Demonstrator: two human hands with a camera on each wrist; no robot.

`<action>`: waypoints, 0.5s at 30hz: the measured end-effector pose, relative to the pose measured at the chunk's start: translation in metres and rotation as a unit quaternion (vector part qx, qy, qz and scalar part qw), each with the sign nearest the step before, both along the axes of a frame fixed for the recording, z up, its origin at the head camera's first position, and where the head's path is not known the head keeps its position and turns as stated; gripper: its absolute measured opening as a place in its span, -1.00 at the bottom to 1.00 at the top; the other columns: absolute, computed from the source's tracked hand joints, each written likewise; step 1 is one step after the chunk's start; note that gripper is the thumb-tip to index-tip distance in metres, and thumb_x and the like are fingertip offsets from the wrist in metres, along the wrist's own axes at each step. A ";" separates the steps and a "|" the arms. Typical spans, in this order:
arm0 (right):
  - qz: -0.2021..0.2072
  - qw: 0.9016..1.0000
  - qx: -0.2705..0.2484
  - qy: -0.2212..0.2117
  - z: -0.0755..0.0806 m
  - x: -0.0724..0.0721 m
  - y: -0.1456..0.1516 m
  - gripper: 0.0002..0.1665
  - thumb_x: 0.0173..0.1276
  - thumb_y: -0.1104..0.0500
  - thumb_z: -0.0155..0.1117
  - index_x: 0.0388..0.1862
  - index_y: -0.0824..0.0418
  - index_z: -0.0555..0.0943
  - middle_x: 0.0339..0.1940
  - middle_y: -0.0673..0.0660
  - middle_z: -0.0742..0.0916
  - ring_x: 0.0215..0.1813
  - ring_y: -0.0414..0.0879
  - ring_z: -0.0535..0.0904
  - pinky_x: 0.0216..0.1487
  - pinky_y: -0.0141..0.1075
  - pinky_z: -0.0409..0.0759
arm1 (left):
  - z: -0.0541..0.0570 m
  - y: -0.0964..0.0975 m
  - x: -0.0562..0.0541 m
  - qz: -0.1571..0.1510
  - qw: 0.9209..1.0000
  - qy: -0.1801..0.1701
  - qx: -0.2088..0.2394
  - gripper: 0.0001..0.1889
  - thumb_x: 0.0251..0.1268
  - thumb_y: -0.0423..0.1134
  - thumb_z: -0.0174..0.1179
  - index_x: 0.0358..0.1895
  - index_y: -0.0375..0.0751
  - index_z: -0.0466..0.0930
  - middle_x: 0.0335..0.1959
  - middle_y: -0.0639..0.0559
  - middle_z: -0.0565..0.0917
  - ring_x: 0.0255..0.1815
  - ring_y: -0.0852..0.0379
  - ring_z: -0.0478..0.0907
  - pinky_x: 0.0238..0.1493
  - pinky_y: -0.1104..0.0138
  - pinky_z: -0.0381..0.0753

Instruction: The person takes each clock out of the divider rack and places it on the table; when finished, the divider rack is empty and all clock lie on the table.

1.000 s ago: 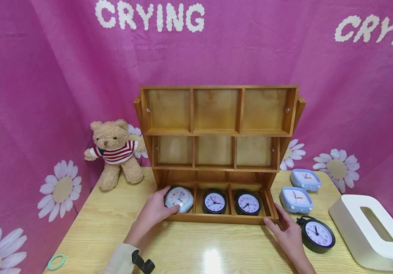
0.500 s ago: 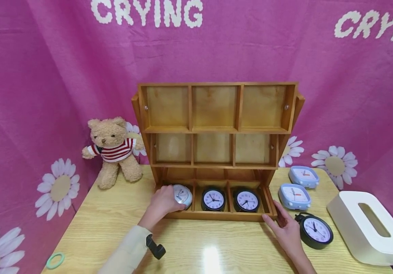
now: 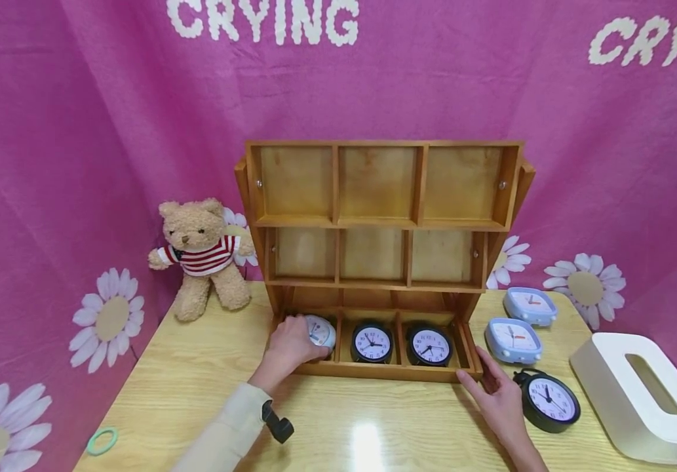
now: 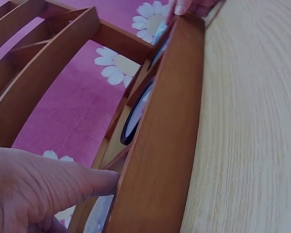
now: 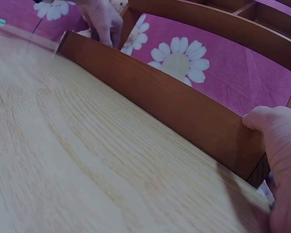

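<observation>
A wooden shelf [image 3: 373, 286] with three rows of compartments stands on the table. In its bottom left compartment, my left hand [image 3: 292, 345] holds a pale blue alarm clock [image 3: 320, 331] and covers its left part. The left wrist view has that thumb [image 4: 94, 182] at the front board, with the clock mostly hidden below it. Two black round alarm clocks, a middle one [image 3: 372, 343] and a right one [image 3: 430, 345], sit in the neighbouring compartments. My right hand [image 3: 499, 398] grips the shelf's front right corner, its thumb [image 5: 256, 118] on the front board and fingers around the side.
Right of the shelf lie two blue alarm clocks, one behind [image 3: 530, 305] and one nearer [image 3: 514, 340], and another black alarm clock [image 3: 550, 401]. A white tissue box [image 3: 647, 400] stands beyond. A teddy bear [image 3: 202, 255] sits back left; a green ring [image 3: 101, 441] lies front left.
My left hand has moved inward and over the pale blue clock, hiding more of its face. The right hand keeps its hold on the corner. The head view has shifted slightly.
</observation>
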State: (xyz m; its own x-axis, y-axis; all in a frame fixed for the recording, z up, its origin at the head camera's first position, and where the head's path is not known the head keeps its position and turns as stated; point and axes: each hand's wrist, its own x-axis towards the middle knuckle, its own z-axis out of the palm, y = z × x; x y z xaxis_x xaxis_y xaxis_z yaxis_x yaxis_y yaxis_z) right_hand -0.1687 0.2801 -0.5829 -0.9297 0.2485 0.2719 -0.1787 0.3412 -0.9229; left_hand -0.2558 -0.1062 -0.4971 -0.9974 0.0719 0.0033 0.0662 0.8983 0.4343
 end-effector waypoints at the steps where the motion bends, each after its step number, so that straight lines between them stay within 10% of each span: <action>1: 0.000 1.000 -0.001 0.000 0.000 0.000 0.000 -0.23 0.37 0.31 0.49 0.51 0.38 0.44 0.45 0.47 0.51 0.19 -0.59 0.44 0.13 -0.68 0.45 | 0.000 -0.001 0.000 -0.002 1.000 -0.002 -0.003 -0.21 -0.20 0.14 0.69 -0.03 -0.41 0.59 -0.23 -0.21 0.64 -0.22 -0.13 0.64 -0.20 0.03 0.71; 15: -0.002 1.000 0.008 -0.017 0.001 0.002 -0.002 -0.22 0.39 0.26 0.49 0.53 0.36 0.42 0.47 0.45 0.50 0.31 -0.34 0.48 0.13 -0.69 0.43 | -0.001 -0.006 -0.003 -0.034 0.999 -0.019 -0.014 -0.07 -0.25 0.10 0.73 0.17 -0.39 0.51 -0.11 -0.22 0.64 -0.12 -0.14 0.62 -0.04 -0.03 0.71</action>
State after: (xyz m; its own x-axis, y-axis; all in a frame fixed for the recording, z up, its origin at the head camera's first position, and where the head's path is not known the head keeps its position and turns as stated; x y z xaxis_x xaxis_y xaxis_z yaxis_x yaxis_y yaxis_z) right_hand -0.1665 0.2785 -0.5814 -0.9374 0.2483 0.2443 -0.1463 0.3558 -0.9231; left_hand -0.2584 -0.1127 -0.4981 -0.9895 0.1391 -0.0381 0.1112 0.9042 0.4123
